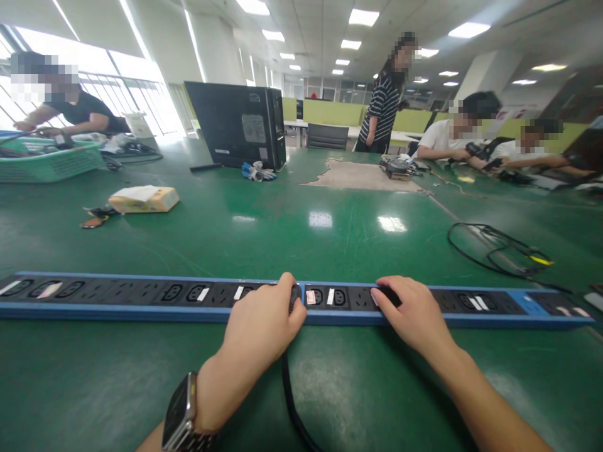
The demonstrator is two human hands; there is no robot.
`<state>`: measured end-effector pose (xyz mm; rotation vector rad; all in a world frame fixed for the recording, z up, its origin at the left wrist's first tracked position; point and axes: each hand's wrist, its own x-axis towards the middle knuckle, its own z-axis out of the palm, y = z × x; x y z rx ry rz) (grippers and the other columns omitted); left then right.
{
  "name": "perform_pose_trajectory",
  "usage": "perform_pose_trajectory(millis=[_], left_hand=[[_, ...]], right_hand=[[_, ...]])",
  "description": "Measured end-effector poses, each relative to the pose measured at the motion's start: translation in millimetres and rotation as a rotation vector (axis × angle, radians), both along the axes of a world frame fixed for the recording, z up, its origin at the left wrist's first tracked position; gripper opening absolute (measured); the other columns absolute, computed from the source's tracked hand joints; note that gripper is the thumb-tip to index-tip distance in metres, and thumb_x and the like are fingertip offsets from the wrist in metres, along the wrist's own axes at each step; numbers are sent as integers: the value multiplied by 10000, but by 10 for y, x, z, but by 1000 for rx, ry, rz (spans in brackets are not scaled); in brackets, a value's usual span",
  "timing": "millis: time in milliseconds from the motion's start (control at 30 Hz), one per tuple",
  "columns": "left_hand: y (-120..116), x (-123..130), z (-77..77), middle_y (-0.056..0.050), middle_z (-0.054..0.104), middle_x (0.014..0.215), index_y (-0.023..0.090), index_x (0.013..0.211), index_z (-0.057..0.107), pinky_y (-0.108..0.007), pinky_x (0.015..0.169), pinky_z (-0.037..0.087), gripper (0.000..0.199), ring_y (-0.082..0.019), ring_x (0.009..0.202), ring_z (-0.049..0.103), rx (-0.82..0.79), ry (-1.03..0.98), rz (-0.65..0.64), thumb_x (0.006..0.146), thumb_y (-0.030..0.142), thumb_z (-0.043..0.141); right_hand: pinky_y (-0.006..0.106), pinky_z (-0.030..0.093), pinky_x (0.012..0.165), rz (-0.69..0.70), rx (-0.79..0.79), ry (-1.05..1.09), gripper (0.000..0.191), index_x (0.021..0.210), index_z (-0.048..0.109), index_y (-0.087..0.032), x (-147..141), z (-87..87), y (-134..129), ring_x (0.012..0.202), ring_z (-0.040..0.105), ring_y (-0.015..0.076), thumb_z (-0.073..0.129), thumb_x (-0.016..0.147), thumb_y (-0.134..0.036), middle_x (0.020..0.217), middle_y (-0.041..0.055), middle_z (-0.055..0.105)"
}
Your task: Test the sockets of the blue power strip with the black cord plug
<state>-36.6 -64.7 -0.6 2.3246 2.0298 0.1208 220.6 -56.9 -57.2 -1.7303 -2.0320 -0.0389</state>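
A long blue power strip (351,318) with black socket faces lies across the green table. Near its middle, my left hand (264,317) is closed around a black plug (294,294) held at the sockets. A thick black cable (293,398) comes out below that hand and runs toward me. Whether the plug's pins are in a socket is hidden by my fingers. Right of it, my right hand (414,311) grips the strip, its thumb on the socket face and its fingers at the far edge. White stickers mark several sockets.
Beyond the strip are a tissue pack (145,199), a black computer case (235,125), blue-grey gloves (258,171) and a coiled black cable (494,248). A green basket (51,162) stands at far left. Several people are around the table's far side.
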Motion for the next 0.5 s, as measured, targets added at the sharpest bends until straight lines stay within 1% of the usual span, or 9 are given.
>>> perform_pose_trajectory(millis=[167,300,400,500], left_hand=[[-22,19,1,-100,701,771,220,1030,558,-317,567,432,293,-280,706,681,6,59,11,876,358,351],[-21,22,0,-101,698,756,216,1008,569,-310,564,429,288,-271,690,676,28,76,7,872,359,359],[-10,20,-27,-99,702,762,220,999,577,-310,561,418,281,-279,697,675,43,50,13,869,359,370],[-4,-6,-72,-83,704,771,234,1017,581,-295,557,392,270,-270,715,673,52,-50,24,865,350,390]], right_hand=[[371,411,888,8,35,-46,326,1016,666,-176,-31,-8,-13,968,606,225,454,922,-405,1032,72,700],[362,396,872,17,66,-81,351,1001,674,-180,-52,-22,-25,956,602,221,410,944,-405,1017,74,703],[346,386,857,19,77,-94,360,988,676,-181,-59,-32,-31,943,601,216,397,949,-404,1000,68,705],[340,381,850,9,85,-94,361,986,676,-182,-69,-37,-32,937,599,212,394,951,-406,995,65,704]])
